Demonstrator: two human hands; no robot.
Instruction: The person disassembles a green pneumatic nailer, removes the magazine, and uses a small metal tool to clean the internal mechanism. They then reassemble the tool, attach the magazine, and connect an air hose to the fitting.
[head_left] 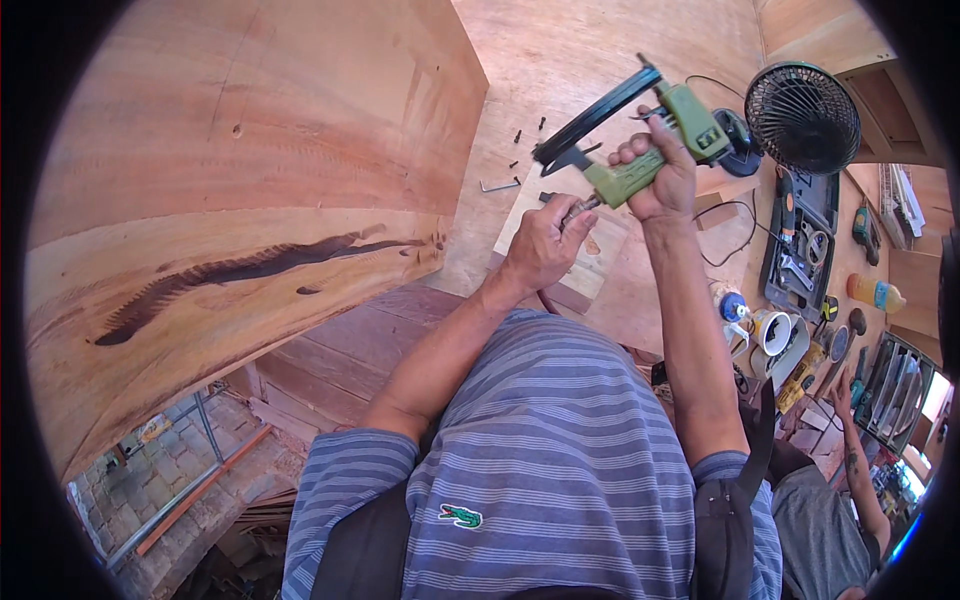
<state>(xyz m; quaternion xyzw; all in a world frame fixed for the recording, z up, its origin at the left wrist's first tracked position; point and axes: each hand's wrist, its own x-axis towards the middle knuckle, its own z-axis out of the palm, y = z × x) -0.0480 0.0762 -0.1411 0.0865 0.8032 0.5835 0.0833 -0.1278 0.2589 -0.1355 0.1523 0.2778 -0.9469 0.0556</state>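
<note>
My right hand (672, 182) is wrapped round the grip of a green and black air staple gun (692, 118), held above the wooden worktop (610, 45). The gun's long black magazine points up and to the right, and its handle end is towards my left. At that end, my left hand (545, 240) is closed round the metal air hose fitting (584, 207). A dark reddish hose (548, 303) shows below the left hand, partly hidden by my arm and shirt. Beneath both hands lies a pale wooden board (603, 262).
A large wooden panel (250, 130) rises at the left. Several dark screws (518, 136) and a hex key (500, 185) lie beyond my hands. Right are a black fan (802, 117), an open tool case (803, 245), a white cup (772, 330) and another person's arm (855, 455).
</note>
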